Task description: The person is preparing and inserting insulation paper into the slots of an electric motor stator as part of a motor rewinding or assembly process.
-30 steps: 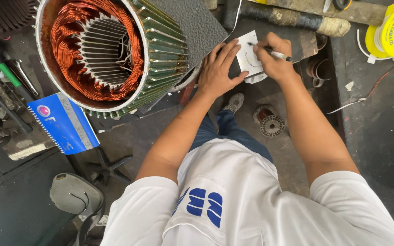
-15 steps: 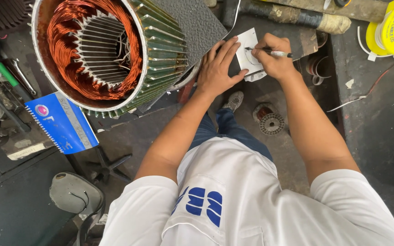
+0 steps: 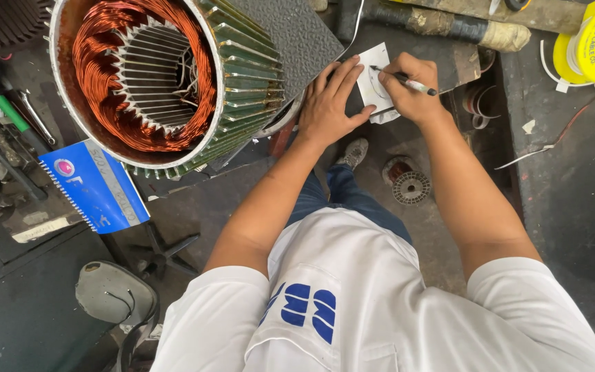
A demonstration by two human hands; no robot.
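Head view: motor housing (image 3: 242,76) holds copper windings (image 3: 105,62); right hand (image 3: 411,86) grips pen (image 3: 408,81).

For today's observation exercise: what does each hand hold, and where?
Right hand grips a pen mid-barrel; left hand presses flat on the white card.

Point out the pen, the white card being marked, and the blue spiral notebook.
pen (image 3: 408,82), head view, on the middle of its barrel in the right hand.
white card (image 3: 368,88), head view, on its bare face between the two hands.
blue spiral notebook (image 3: 98,187), head view, on the middle of its cover.
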